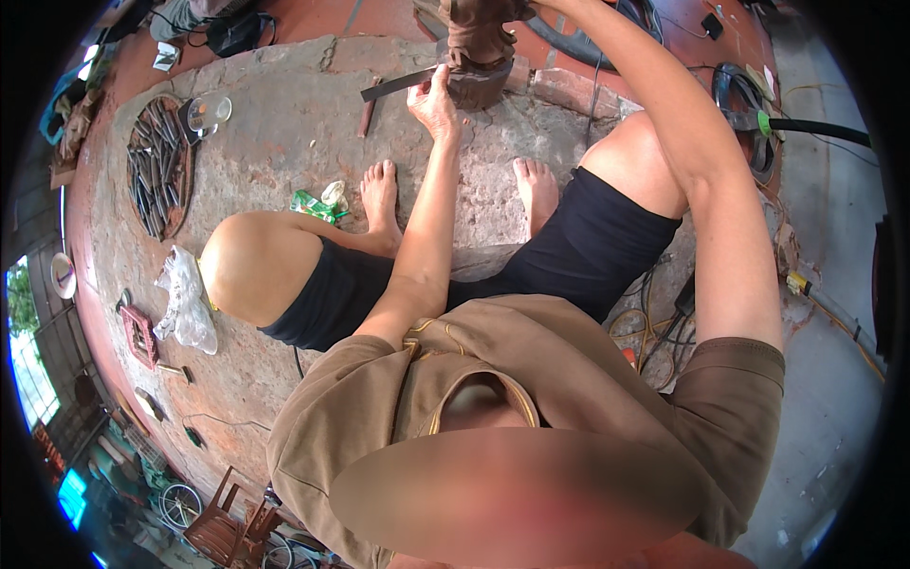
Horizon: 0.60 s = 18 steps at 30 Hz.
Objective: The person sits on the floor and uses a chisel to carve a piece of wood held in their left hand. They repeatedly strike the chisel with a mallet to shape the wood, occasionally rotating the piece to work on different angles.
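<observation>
My left hand (435, 111) is closed on a dark, flat, straight strip (391, 87), which sticks out to the left from the fingers; its exact kind does not show. Right beside that hand stands a brown carved wooden piece (479, 43) with folded, rounded shapes, on a darker block-like base (479, 88). The top of the carving runs past the upper edge. My right forearm (654, 85) reaches up alongside the carving, and its hand is cut off by the picture's edge. A short brown stick (368, 116) lies under the strip on the ground.
A round tray (189, 211) of several dark, rod-like tools (156, 171) lies at the left, with a clear glass mug (210, 112) nearby. Green crumpled wrapping (318, 206) rests by my left foot. A clear plastic bag (185, 303) sits near my left knee. Cables (654, 327) trail at the right.
</observation>
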Each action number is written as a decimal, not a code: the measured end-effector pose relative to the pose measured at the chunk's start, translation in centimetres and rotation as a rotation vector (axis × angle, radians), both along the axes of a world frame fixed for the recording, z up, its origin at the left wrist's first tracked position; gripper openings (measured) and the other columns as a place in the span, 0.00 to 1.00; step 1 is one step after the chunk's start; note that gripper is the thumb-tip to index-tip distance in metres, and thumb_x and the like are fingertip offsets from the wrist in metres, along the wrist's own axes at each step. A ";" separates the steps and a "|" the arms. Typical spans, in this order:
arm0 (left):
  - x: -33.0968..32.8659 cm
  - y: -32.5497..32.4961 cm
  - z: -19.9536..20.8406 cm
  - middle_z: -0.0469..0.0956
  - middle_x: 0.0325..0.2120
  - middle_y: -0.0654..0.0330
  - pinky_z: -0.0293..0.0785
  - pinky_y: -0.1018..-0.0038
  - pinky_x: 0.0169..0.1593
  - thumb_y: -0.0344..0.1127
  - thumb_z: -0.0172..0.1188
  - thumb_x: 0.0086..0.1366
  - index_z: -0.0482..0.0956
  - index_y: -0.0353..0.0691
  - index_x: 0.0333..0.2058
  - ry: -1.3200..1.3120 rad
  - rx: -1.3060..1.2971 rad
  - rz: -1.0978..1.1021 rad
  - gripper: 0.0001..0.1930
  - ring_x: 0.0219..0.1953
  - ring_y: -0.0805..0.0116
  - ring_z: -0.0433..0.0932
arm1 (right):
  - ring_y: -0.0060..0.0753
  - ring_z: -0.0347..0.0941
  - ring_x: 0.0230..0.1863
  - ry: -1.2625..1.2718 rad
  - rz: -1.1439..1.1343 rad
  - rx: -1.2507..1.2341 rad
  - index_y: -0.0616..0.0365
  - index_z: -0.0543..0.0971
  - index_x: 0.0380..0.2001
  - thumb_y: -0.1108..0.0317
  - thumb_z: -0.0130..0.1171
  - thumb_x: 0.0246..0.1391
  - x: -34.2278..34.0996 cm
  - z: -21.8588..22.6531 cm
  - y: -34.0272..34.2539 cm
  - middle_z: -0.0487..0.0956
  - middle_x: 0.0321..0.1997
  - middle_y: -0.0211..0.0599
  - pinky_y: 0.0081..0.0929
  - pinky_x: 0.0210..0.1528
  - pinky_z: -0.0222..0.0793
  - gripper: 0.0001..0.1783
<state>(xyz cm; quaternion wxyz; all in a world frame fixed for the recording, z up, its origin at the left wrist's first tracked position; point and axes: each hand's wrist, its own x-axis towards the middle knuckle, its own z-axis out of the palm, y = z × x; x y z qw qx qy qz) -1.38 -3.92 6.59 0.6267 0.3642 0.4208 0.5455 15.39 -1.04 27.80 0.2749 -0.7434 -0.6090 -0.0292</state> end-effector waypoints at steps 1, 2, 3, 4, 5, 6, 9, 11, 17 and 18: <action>0.0 0.0 0.1 0.78 0.24 0.65 0.66 0.79 0.31 0.34 0.70 0.54 0.79 0.35 0.28 0.007 -0.005 0.007 0.10 0.25 0.78 0.71 | 0.52 0.78 0.32 0.003 -0.005 -0.005 0.59 0.78 0.22 0.55 0.56 0.43 -0.1 0.0 0.0 0.79 0.28 0.50 0.44 0.36 0.74 0.16; 0.1 -0.1 0.1 0.78 0.23 0.65 0.66 0.79 0.31 0.34 0.70 0.53 0.79 0.35 0.28 -0.004 -0.001 0.011 0.10 0.25 0.78 0.71 | 0.52 0.78 0.32 0.006 -0.010 -0.010 0.59 0.78 0.22 0.55 0.56 0.43 -0.1 0.0 0.0 0.79 0.28 0.50 0.44 0.36 0.74 0.16; 0.2 -0.1 0.1 0.78 0.23 0.65 0.66 0.79 0.31 0.34 0.70 0.53 0.79 0.35 0.28 -0.016 0.002 0.015 0.10 0.25 0.78 0.71 | 0.52 0.78 0.32 0.008 -0.015 -0.015 0.59 0.78 0.21 0.55 0.56 0.43 -0.1 0.0 0.0 0.79 0.28 0.50 0.44 0.36 0.74 0.16; 0.2 -0.1 0.0 0.78 0.23 0.65 0.66 0.79 0.31 0.34 0.70 0.53 0.79 0.35 0.28 -0.027 0.006 0.020 0.10 0.25 0.78 0.71 | 0.52 0.78 0.32 0.011 -0.008 0.000 0.59 0.78 0.21 0.55 0.56 0.43 -0.1 0.0 0.0 0.79 0.28 0.50 0.44 0.36 0.74 0.16; 0.2 -0.1 -0.1 0.78 0.23 0.65 0.66 0.79 0.31 0.33 0.70 0.54 0.80 0.34 0.28 -0.027 0.009 0.024 0.10 0.26 0.78 0.71 | 0.52 0.78 0.32 0.013 0.001 0.016 0.59 0.78 0.21 0.55 0.56 0.43 -0.1 0.0 0.0 0.79 0.28 0.50 0.44 0.36 0.74 0.16; 0.1 0.0 -0.2 0.78 0.24 0.65 0.66 0.79 0.31 0.33 0.70 0.54 0.80 0.34 0.28 -0.027 0.012 0.028 0.09 0.26 0.78 0.72 | 0.52 0.78 0.32 0.016 0.011 0.032 0.59 0.78 0.21 0.55 0.56 0.43 -0.2 -0.1 0.1 0.79 0.28 0.50 0.44 0.36 0.74 0.16; 0.2 -0.1 -0.1 0.79 0.24 0.64 0.67 0.79 0.31 0.31 0.68 0.55 0.80 0.33 0.29 0.025 0.001 0.011 0.08 0.26 0.77 0.73 | 0.52 0.78 0.31 -0.004 0.020 0.056 0.59 0.78 0.21 0.55 0.56 0.43 0.2 -0.5 0.0 0.79 0.27 0.50 0.44 0.36 0.73 0.16; 0.2 0.0 -0.1 0.79 0.24 0.63 0.68 0.79 0.32 0.30 0.67 0.55 0.80 0.33 0.29 0.025 0.005 0.010 0.07 0.26 0.77 0.74 | 0.51 0.78 0.31 -0.013 0.023 0.057 0.59 0.78 0.21 0.55 0.56 0.43 0.4 -0.5 0.0 0.79 0.27 0.50 0.43 0.36 0.73 0.16; -0.2 0.6 -0.9 0.79 0.24 0.62 0.71 0.78 0.34 0.29 0.67 0.55 0.79 0.32 0.28 0.036 0.014 0.027 0.07 0.26 0.75 0.75 | 0.52 0.78 0.31 -0.003 0.007 0.005 0.60 0.78 0.21 0.55 0.56 0.43 0.0 0.0 0.0 0.79 0.27 0.50 0.43 0.36 0.73 0.17; -0.1 0.6 -0.9 0.79 0.24 0.61 0.72 0.78 0.34 0.28 0.66 0.55 0.79 0.32 0.27 0.008 0.008 0.029 0.07 0.26 0.75 0.75 | 0.52 0.78 0.31 -0.006 0.004 0.002 0.60 0.78 0.21 0.55 0.56 0.43 0.1 -0.1 0.0 0.79 0.27 0.50 0.43 0.36 0.73 0.17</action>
